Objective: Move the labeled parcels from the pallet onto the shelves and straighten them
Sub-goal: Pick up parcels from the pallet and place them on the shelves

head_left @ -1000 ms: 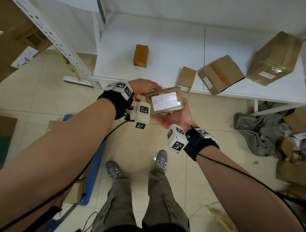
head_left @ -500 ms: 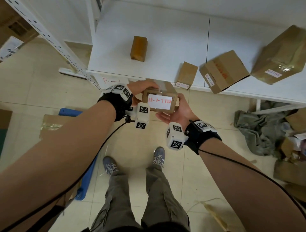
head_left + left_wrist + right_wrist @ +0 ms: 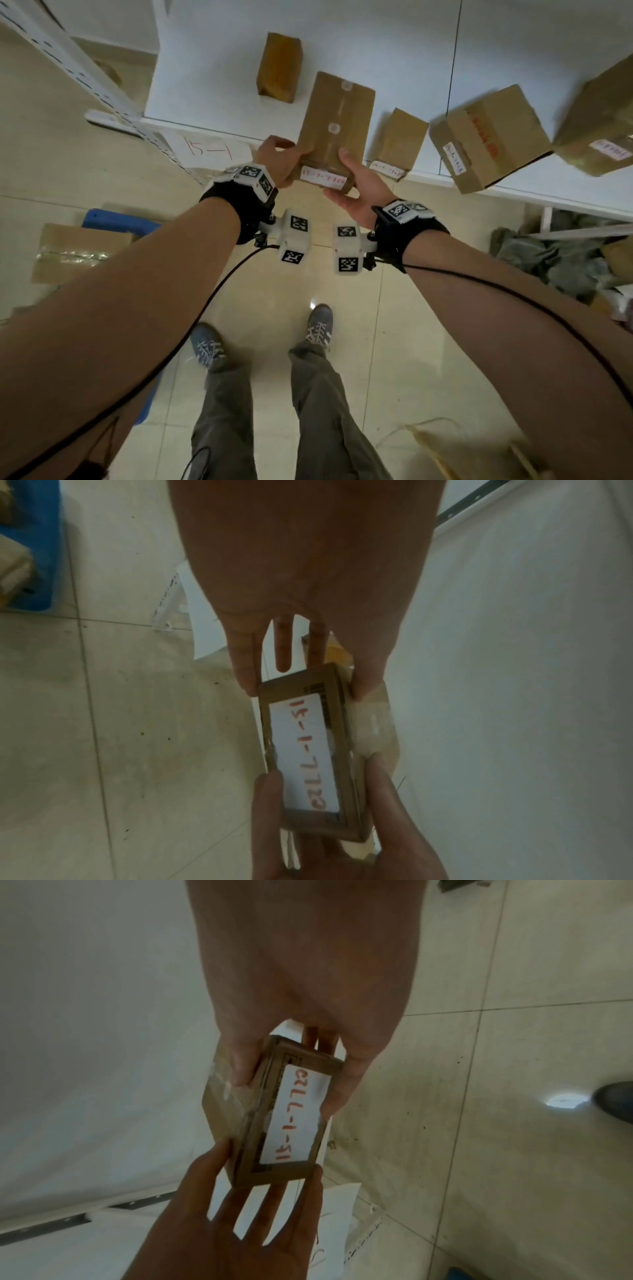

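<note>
Head view, parcel: you hold a brown cardboard parcel with a white handwritten label (image 3: 334,126) between both hands, its far part over the front edge of the white shelf board (image 3: 212,68); whether it touches the board I cannot tell.
Head view, left hand: your left hand (image 3: 275,161) grips the near left corner of the parcel, fingers curled around the edge.
Head view, right hand: your right hand (image 3: 359,185) grips the near right corner, thumb on top, other fingers under the box.
Head view, beyond your fingers: a small taped amber-brown box (image 3: 279,66) stands on the shelf just past the left fingers; a small flat cardboard box (image 3: 399,142) lies just beside the right thumb, and a larger cardboard carton with red print (image 3: 489,137) is further to the right.
Head view, below your wrists: the beige tiled floor (image 3: 394,359) and a blue plastic pallet (image 3: 113,219) at the left.

Left wrist view, left hand: your left hand (image 3: 308,569) clamps the parcel (image 3: 308,753) end; thumb on one side, one finger on the other, two fingers (image 3: 282,645) straight behind it.
Left wrist view, right hand: your right hand (image 3: 346,831) clamps the opposite end, at the label "15-1-7723".

Right wrist view, right hand: your right hand (image 3: 304,969) pinches the parcel (image 3: 274,1115), thumb and fingers on opposite faces.
Right wrist view, left hand: your left hand (image 3: 240,1223) supports the other end, fingers spread under it, thumb beside.
</note>
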Demonstrator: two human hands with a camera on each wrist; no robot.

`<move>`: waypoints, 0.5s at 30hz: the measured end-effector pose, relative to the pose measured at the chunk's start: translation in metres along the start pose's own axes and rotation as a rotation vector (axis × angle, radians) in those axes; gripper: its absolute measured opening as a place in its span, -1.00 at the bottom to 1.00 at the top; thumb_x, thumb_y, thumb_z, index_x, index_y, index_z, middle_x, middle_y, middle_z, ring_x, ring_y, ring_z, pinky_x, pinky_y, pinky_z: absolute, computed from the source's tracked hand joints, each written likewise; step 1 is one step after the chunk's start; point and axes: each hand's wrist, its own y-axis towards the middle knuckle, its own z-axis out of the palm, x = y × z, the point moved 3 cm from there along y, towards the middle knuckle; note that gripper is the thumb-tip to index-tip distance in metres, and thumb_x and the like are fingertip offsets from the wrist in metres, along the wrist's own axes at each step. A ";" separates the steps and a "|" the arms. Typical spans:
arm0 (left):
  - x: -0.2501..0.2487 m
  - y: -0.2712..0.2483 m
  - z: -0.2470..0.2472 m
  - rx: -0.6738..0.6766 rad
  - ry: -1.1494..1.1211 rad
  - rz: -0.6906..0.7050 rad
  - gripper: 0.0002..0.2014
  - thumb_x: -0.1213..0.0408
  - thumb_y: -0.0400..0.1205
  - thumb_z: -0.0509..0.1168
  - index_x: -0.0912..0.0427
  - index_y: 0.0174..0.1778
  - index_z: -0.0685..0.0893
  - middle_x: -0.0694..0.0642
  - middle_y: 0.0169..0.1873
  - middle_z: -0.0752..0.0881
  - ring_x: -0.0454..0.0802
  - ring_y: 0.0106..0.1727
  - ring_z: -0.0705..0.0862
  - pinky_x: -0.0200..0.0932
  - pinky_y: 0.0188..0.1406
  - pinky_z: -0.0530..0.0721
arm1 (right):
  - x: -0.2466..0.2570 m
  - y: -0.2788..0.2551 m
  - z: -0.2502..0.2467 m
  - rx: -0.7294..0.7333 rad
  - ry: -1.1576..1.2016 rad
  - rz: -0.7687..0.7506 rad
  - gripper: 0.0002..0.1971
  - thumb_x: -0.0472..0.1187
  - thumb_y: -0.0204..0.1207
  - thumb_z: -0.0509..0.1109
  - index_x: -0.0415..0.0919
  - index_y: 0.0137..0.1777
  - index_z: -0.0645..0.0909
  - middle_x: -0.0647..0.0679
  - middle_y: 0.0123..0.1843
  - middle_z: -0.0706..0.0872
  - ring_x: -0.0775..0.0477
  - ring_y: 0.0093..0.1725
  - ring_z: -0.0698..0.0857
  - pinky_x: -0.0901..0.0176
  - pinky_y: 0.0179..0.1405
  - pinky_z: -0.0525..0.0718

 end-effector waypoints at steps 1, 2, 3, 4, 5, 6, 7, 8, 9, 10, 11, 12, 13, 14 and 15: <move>-0.002 0.009 0.002 0.000 0.007 0.008 -0.49 -0.01 0.59 0.45 0.16 0.36 0.54 0.06 -0.16 0.71 0.16 0.06 0.78 0.17 0.24 0.74 | 0.003 0.012 0.002 -0.019 -0.001 -0.014 -0.56 -0.04 0.52 0.57 -0.27 0.29 0.66 -0.20 0.24 0.78 -0.13 0.09 0.79 -0.07 0.10 0.83; -0.005 0.017 0.004 -0.003 0.020 0.021 -0.52 0.00 0.61 0.42 0.16 0.36 0.55 0.03 -0.19 0.69 0.16 0.04 0.77 0.17 0.25 0.74 | 0.005 0.024 0.004 -0.035 -0.002 -0.029 -0.54 -0.03 0.52 0.58 -0.29 0.31 0.65 -0.22 0.22 0.79 -0.13 0.07 0.81 -0.09 0.11 0.83; -0.007 0.025 0.006 -0.005 0.032 0.040 -0.54 0.02 0.62 0.41 0.15 0.36 0.55 0.01 -0.21 0.67 0.12 -0.02 0.75 0.16 0.24 0.74 | 0.007 0.035 0.007 -0.048 -0.004 -0.045 -0.52 -0.03 0.52 0.58 -0.31 0.32 0.64 -0.24 0.20 0.80 -0.14 0.05 0.82 -0.10 0.11 0.83; -0.007 0.034 0.008 -0.007 0.044 0.054 -0.56 0.03 0.64 0.39 0.15 0.37 0.56 0.00 -0.21 0.66 0.07 -0.09 0.72 0.15 0.23 0.74 | 0.008 0.047 0.009 -0.067 -0.005 -0.060 -0.50 -0.01 0.52 0.58 -0.33 0.32 0.63 -0.26 0.21 0.80 -0.14 0.05 0.82 -0.10 0.10 0.84; -0.009 0.045 0.011 -0.011 0.056 0.065 -0.58 0.04 0.65 0.38 0.13 0.38 0.57 0.00 -0.20 0.66 0.04 -0.15 0.69 0.13 0.20 0.73 | 0.009 0.060 0.011 -0.089 -0.009 -0.076 -0.48 0.00 0.51 0.57 -0.33 0.33 0.62 -0.27 0.23 0.79 -0.15 0.06 0.82 -0.09 0.08 0.84; -0.011 0.054 0.013 -0.012 0.068 0.078 -0.60 0.05 0.66 0.36 0.11 0.39 0.58 0.01 -0.17 0.68 0.04 -0.17 0.69 0.12 0.17 0.74 | 0.010 0.072 0.014 -0.108 -0.008 -0.094 -0.46 0.02 0.52 0.56 -0.32 0.35 0.60 -0.26 0.26 0.77 -0.14 0.08 0.81 -0.07 0.07 0.85; -0.012 0.062 0.015 -0.013 0.073 0.086 -0.60 0.06 0.67 0.35 0.10 0.40 0.58 0.04 -0.13 0.69 0.07 -0.16 0.70 0.11 0.15 0.75 | 0.009 0.081 0.015 -0.122 -0.004 -0.106 -0.45 0.04 0.53 0.55 -0.30 0.39 0.58 -0.25 0.29 0.75 -0.14 0.10 0.79 -0.06 0.07 0.85; -0.011 0.069 0.016 -0.016 0.071 0.094 -0.61 0.08 0.68 0.34 0.09 0.41 0.57 0.06 -0.11 0.70 0.09 -0.14 0.71 0.11 0.14 0.77 | 0.008 0.089 0.016 -0.125 -0.003 -0.112 -0.43 0.05 0.54 0.53 -0.28 0.42 0.54 -0.24 0.31 0.73 -0.13 0.12 0.77 -0.05 0.08 0.84; -0.010 0.075 0.016 -0.015 0.064 0.103 -0.62 0.09 0.68 0.34 0.09 0.41 0.57 0.08 -0.11 0.71 0.10 -0.13 0.72 0.11 0.14 0.79 | 0.007 0.095 0.017 -0.119 -0.009 -0.113 -0.41 0.06 0.55 0.52 -0.26 0.45 0.51 -0.22 0.31 0.71 -0.12 0.14 0.76 -0.06 0.11 0.83; -0.008 0.081 0.017 -0.006 0.055 0.103 -0.62 0.11 0.68 0.34 0.10 0.41 0.58 0.09 -0.10 0.71 0.11 -0.11 0.73 0.10 0.14 0.79 | 0.006 0.101 0.017 -0.112 -0.013 -0.113 -0.41 0.07 0.56 0.51 -0.24 0.46 0.48 -0.20 0.29 0.71 -0.11 0.13 0.76 -0.06 0.15 0.82; -0.005 0.087 0.018 0.005 0.043 0.101 -0.63 0.14 0.68 0.35 0.10 0.40 0.58 0.13 -0.05 0.73 0.13 -0.07 0.75 0.10 0.15 0.79 | 0.004 0.107 0.015 -0.109 -0.018 -0.113 -0.41 0.06 0.56 0.51 -0.23 0.46 0.46 -0.17 0.23 0.71 -0.11 0.09 0.75 -0.03 0.17 0.80; -0.003 0.090 0.018 0.016 0.031 0.099 -0.64 0.16 0.67 0.37 0.11 0.39 0.60 0.18 0.02 0.75 0.16 -0.02 0.78 0.10 0.16 0.78 | 0.004 0.112 0.013 -0.112 -0.029 -0.113 -0.44 0.04 0.57 0.51 -0.21 0.44 0.44 -0.15 0.14 0.71 -0.10 0.03 0.74 0.02 0.16 0.78; -0.001 0.094 0.017 0.019 0.020 0.100 -0.64 0.19 0.67 0.38 0.12 0.38 0.61 0.22 0.08 0.76 0.18 0.03 0.79 0.10 0.17 0.78 | 0.005 0.115 0.011 -0.113 -0.042 -0.111 -0.49 0.02 0.57 0.51 -0.19 0.39 0.43 -0.13 0.04 0.69 -0.11 -0.03 0.71 0.04 0.10 0.73; 0.000 0.097 0.017 0.016 0.009 0.104 -0.64 0.22 0.66 0.39 0.14 0.38 0.61 0.26 0.13 0.75 0.19 0.05 0.79 0.08 0.17 0.78 | 0.006 0.118 0.011 -0.115 -0.049 -0.106 -0.56 -0.02 0.57 0.51 -0.16 0.31 0.43 -0.12 -0.04 0.67 -0.13 -0.07 0.68 0.04 0.04 0.68; 0.002 0.100 0.016 0.012 -0.005 0.108 -0.64 0.23 0.66 0.39 0.15 0.38 0.61 0.28 0.16 0.75 0.18 0.03 0.79 0.07 0.17 0.78 | 0.006 0.120 0.010 -0.120 -0.050 -0.100 -0.64 -0.04 0.58 0.51 -0.14 0.20 0.44 -0.13 -0.10 0.65 -0.15 -0.08 0.66 0.03 0.00 0.65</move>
